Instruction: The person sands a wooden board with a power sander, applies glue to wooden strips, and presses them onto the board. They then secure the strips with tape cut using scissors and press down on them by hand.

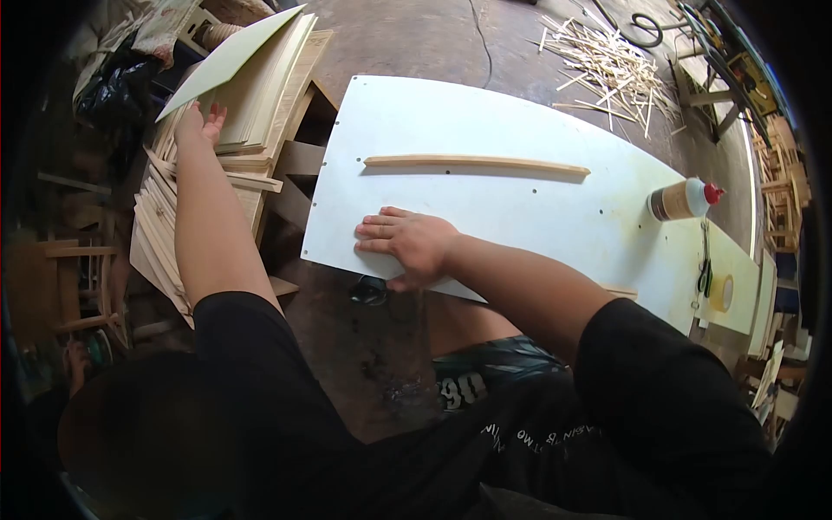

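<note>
My left hand (201, 126) reaches to a stack of thin wooden sheets (264, 104) at the upper left. It holds the near edge of a pale top sheet (234, 65), which is tilted up from the stack; some of the fingers are hidden. My right hand (409, 243) lies flat on the white board (494, 121), fingers stretched out, holding nothing. Beyond that hand, a narrow wooden strip (477, 163) lies lengthwise on the board. A glue bottle with a red cap (680, 200) stands towards the board's right end.
Scissors (705, 260) and a tape roll (721, 293) lie at the right. Loose wooden strips (160, 230) are bunched beside my left forearm. A heap of thin offcuts (607, 69) covers part of the floor. A black plastic bag (120, 87) is at the far left.
</note>
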Action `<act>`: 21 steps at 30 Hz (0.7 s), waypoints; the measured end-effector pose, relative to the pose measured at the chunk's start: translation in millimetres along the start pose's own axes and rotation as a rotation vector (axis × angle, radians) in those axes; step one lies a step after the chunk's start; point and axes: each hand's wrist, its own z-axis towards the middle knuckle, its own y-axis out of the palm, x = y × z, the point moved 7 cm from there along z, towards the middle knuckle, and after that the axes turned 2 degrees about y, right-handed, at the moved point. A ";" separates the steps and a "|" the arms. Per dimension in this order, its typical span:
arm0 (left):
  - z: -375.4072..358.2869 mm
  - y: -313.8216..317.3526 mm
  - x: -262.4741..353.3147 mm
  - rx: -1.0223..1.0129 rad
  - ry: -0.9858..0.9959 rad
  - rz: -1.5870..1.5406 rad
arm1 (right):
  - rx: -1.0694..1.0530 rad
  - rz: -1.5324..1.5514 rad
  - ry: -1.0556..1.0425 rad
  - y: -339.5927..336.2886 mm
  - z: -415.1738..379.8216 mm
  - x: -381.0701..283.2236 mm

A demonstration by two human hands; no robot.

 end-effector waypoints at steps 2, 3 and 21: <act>-20.6 20.5 1.4 -0.027 -0.038 0.013 | 0.008 0.007 0.010 0.9 -7.2 -2.5; -30.3 28.7 4.1 -0.039 -0.046 0.016 | 0.025 0.005 0.003 2.4 -7.5 -1.5; -108.9 150.0 -168.1 0.202 -0.135 -0.142 | 0.075 0.063 -0.044 8.2 -0.2 8.9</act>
